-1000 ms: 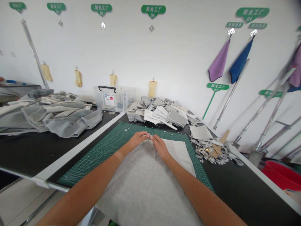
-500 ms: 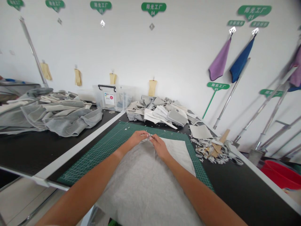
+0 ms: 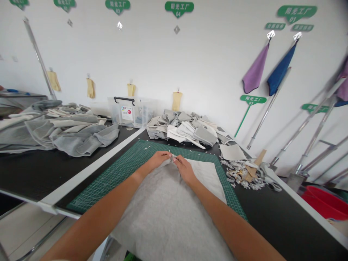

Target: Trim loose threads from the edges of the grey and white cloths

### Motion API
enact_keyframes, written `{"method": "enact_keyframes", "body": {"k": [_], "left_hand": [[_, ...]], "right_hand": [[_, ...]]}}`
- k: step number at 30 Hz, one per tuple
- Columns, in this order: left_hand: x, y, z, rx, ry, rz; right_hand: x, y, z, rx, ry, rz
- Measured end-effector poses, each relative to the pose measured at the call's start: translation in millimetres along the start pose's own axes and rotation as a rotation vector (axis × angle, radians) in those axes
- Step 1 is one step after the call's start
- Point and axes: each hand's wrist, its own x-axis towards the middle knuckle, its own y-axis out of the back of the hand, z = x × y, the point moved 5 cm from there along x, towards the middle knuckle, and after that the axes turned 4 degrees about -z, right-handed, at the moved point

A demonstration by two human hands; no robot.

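A large sheet of pale grey cloth [image 3: 168,210] lies over the green cutting mat [image 3: 119,170] and hangs off the near table edge. At its far edge my left hand [image 3: 159,159] and my right hand [image 3: 185,169] meet, fingers closed. Both pinch the cloth's far corner, which is lifted a little into a small peak between the fingertips. My forearms stretch over the cloth from the bottom of the view.
Behind the mat lies a pile of cut grey and cream pieces [image 3: 185,128]. A clear plastic box [image 3: 132,112] and heaped grey fabric [image 3: 62,130] sit to the left. Scraps [image 3: 244,175] lie right of the mat. A red tub [image 3: 326,203] stands at the right; poles lean on the wall.
Both hands stay at the cloth's far corner; the fingertips have drawn together and bunched the corner a little. The camera has tipped down slightly.
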Motion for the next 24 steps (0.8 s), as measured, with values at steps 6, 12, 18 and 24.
{"method": "enact_keyframes", "body": {"k": [6, 12, 18, 24], "left_hand": [[-2.0, -0.1, -1.4, -0.044, 0.049, 0.005], [-5.1, -2.1, -2.2, -0.082, 0.074, -0.001], [-4.3, -1.5, -4.3, -0.059, 0.11, 0.017], [-5.3, -5.3, -6.7, -0.075, 0.132, 0.005]], "right_hand": [[-0.6, -0.2, -3.1, -0.053, 0.025, -0.01], [-2.3, -0.6, -4.3, -0.115, 0.015, -0.03], [-1.3, -1.7, -2.5, -0.168, 0.025, -0.042], [-1.5, -1.7, -1.5, -0.178, 0.023, -0.042]]}}
